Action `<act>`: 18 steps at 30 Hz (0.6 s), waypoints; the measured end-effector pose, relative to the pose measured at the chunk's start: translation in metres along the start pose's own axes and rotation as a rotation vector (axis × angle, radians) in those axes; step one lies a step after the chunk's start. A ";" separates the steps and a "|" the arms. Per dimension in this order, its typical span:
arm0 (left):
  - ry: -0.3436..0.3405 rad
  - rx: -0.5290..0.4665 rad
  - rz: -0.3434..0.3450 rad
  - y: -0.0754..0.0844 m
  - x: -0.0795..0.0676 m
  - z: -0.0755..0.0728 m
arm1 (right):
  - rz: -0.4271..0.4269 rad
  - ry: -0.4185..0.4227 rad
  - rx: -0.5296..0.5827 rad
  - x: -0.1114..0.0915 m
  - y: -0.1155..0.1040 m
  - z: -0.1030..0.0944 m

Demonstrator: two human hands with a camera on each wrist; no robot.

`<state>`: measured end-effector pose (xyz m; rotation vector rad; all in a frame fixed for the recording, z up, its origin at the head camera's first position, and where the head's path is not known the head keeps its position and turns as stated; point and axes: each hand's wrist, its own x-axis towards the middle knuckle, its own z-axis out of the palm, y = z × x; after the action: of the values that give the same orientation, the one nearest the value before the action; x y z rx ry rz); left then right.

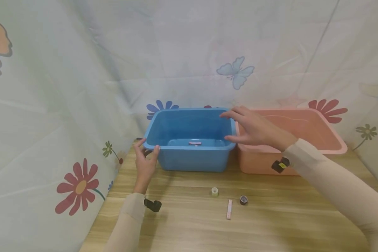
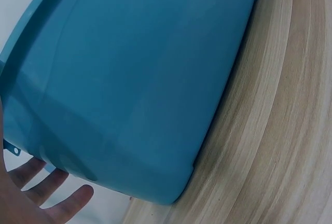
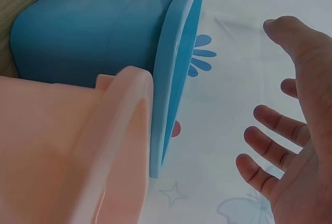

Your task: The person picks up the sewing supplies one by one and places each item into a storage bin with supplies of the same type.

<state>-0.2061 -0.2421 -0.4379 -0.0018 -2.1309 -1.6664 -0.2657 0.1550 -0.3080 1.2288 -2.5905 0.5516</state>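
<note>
A blue plastic bin [image 1: 192, 159] stands on the table with a small pink-and-white strip [image 1: 195, 143] lying on its floor. My left hand [image 1: 146, 168] holds the bin's front left corner, thumb at the front rim and fingers round the side. In the left wrist view, the fingers [image 2: 70, 203] lie along the bin's end wall. Above the right rim, where the blue bin meets a pink bin [image 1: 271, 159], hovers my right hand [image 1: 255, 129]. Its thumb and fingers are spread, with nothing between them. The right wrist view shows that hand [image 3: 306, 146] apart from both rims.
On the wooden table [image 1: 189, 224] in front of the bins lie a small pale green-and-white roll [image 1: 214, 191], a small black roll [image 1: 243, 200] and a second pink-and-white strip [image 1: 229, 209]. A printed curtain [image 1: 182, 52] hangs behind the bins and along the left side.
</note>
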 end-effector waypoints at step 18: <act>-0.007 0.032 -0.019 0.006 -0.002 0.000 | -0.064 0.055 0.030 -0.020 -0.005 0.001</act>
<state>-0.2031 -0.2404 -0.4332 0.0222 -2.1685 -1.6447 -0.2497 0.1652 -0.3149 1.2827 -2.4966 0.6058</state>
